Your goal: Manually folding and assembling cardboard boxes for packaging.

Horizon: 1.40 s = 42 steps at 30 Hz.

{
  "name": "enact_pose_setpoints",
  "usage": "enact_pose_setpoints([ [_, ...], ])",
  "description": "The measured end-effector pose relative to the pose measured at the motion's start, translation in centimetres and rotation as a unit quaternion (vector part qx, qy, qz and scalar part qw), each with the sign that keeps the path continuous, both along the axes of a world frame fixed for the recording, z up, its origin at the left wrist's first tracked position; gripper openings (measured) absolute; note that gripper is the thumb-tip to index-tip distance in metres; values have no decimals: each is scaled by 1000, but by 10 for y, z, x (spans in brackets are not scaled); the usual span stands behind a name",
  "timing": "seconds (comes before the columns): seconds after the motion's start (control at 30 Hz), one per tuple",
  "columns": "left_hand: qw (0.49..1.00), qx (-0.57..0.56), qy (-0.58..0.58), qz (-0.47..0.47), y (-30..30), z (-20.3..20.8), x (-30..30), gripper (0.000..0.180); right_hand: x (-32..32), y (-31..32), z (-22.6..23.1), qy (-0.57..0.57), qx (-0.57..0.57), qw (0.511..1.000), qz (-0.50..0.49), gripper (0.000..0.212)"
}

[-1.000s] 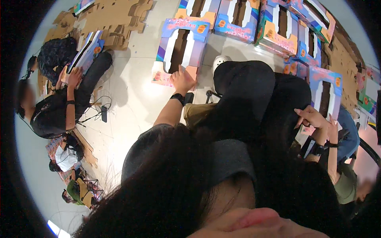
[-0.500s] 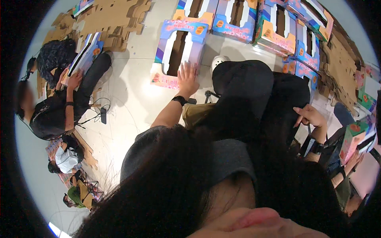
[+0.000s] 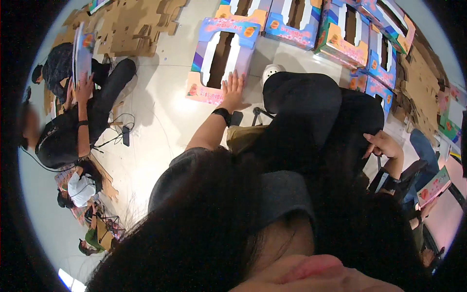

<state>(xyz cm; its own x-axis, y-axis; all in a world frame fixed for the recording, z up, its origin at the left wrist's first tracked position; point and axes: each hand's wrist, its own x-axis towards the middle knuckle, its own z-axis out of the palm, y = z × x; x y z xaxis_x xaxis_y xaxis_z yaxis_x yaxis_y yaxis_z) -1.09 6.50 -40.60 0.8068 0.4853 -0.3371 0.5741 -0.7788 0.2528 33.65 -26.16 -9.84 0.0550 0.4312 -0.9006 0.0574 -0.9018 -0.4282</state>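
Observation:
My left hand (image 3: 233, 92) lies flat with fingers spread on the near right edge of a colourful cardboard box (image 3: 200, 80) on the floor. This box is blue, purple and peach, with a long slot framed by white flaps on its top. Nothing is gripped in that hand. Beside my right thigh hangs my right hand (image 3: 384, 145), its fingers loosely bent and apart, touching or close to the black trouser leg. I see nothing held in it.
Several similar boxes (image 3: 292, 34) stand in rows beyond and to the right. Flattened brown cardboard (image 3: 131, 34) covers floor at the far left, with more cardboard (image 3: 419, 82) at the right. A seated co-worker (image 3: 63, 141) at left holds a box (image 3: 83, 53); another person's hand at right holds a printed panel (image 3: 434, 187).
My left hand stays on the box, its fingers turned slightly. The left co-worker's box has been raised more upright. At right, the other person's box now shows as a flat panel.

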Motion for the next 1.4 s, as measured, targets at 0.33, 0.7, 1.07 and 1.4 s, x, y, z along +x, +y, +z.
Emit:
enact_pose_setpoints([
  [0.33,901,92,-62,420,68,-5,-76,115,0,1,-9,1,10,1000,9,56],
  [0.7,931,48,214,292,108,59,-51,124,-2,1,3,-4,17,1000,4,57],
  [1.07,997,20,-9,-74,0,13,-23,102,-4,-9,-6,-11,37,999,-27,57],
  [1.4,993,79,-86,-28,30,22,-31,82,-8,-15,-3,-17,9,999,-33,58],
])
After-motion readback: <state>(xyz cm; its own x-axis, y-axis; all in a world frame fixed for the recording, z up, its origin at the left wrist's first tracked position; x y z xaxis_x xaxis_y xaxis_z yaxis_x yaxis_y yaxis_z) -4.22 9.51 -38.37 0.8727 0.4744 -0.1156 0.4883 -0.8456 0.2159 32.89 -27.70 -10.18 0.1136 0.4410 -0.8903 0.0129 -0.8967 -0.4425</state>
